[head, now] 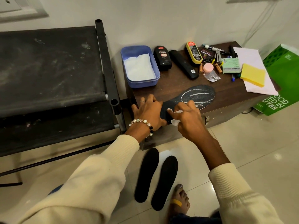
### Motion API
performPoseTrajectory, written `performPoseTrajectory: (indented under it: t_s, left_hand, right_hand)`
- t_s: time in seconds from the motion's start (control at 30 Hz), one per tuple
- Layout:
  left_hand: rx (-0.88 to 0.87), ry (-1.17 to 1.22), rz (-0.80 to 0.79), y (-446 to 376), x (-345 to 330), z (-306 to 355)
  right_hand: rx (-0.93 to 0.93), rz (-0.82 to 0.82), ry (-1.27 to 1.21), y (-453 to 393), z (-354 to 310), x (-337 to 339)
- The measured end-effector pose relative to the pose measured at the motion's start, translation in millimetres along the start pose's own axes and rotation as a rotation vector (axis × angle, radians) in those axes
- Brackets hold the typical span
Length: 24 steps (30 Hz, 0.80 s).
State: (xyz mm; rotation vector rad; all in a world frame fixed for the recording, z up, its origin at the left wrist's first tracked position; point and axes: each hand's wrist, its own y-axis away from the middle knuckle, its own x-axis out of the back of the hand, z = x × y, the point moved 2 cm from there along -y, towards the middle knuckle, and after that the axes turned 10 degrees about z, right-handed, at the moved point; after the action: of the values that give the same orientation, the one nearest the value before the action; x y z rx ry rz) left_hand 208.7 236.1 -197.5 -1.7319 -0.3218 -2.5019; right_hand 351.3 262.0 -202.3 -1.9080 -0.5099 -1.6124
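Observation:
A black shoe insole [199, 94] with a silver oval print lies on the dark wooden cabinet top [169, 89], its heel end at the front edge. My left hand [148, 112] rests flat on the cabinet's front left corner and touches the insole's heel end. My right hand [187, 117] grips a small white wad of tissue [175, 121] and presses it on the insole's heel part. Two more black insoles [155, 177] lie side by side on the tiled floor below.
On the cabinet stand a blue tub [139, 65] holding white tissue, a black polish bottle [162, 58], a black remote, a shoe-shine sponge [194, 52], a polish tin, batteries, a yellow sponge [253, 75] and papers. A black rack [53, 70] stands left, a green bag [281, 81] right. A bare foot [179, 202] is below.

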Motion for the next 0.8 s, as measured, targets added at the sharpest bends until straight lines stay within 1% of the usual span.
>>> performPoseTrajectory:
  t_s: [0.07,0.13,0.17,0.2,0.3,0.33,0.37,0.43,0.5,0.53,0.63,0.67,0.73,0.8]
  left_hand:
    - [0.0,-0.007,-0.009,0,1,0]
    - [0.004,-0.012,-0.02,0,1,0]
    - [0.006,-0.014,-0.024,0,1,-1]
    - [0.006,-0.013,-0.025,-1,1,0]
    - [0.007,0.007,-0.025,-1,2,-1]
    - [0.006,0.014,-0.026,-1,2,-1]
    - [0.006,0.015,-0.027,-1,2,-1]
    - [0.009,0.015,-0.024,0,1,-2]
    - [0.008,0.02,-0.02,0,1,-2]
    - [0.007,0.022,-0.022,0,1,-2]
    - [0.003,0.038,-0.024,0,1,-3]
    - [0.001,0.044,-0.021,0,1,-3]
    - [0.002,0.042,-0.023,-1,1,-3]
    - [0.006,0.033,-0.03,-1,1,-3]
  right_hand:
    - [-0.093,-0.044,0.074,-3,6,-2]
    - [-0.241,-0.041,0.099,-1,19,1]
    - [-0.274,-0.036,0.096,0,20,3]
    - [-0.262,-0.026,0.085,-1,17,3]
    - [-0.101,-0.057,-0.01,-8,-7,-3]
    - [-0.086,-0.072,0.007,-9,-12,-3]
    - [-0.109,-0.075,0.04,-9,-10,-3]
    - [-0.222,-0.046,0.089,-8,3,0]
    - [-0.317,-0.017,0.08,-6,11,2]
    - [-0.307,-0.033,0.069,-7,7,2]
    - [-0.183,-0.098,0.022,-14,-17,0]
    - [-0.171,-0.101,0.022,-16,-20,0]
    - [-0.217,-0.083,0.07,-16,-12,1]
    - [-0.332,-0.044,0.104,-13,3,3]
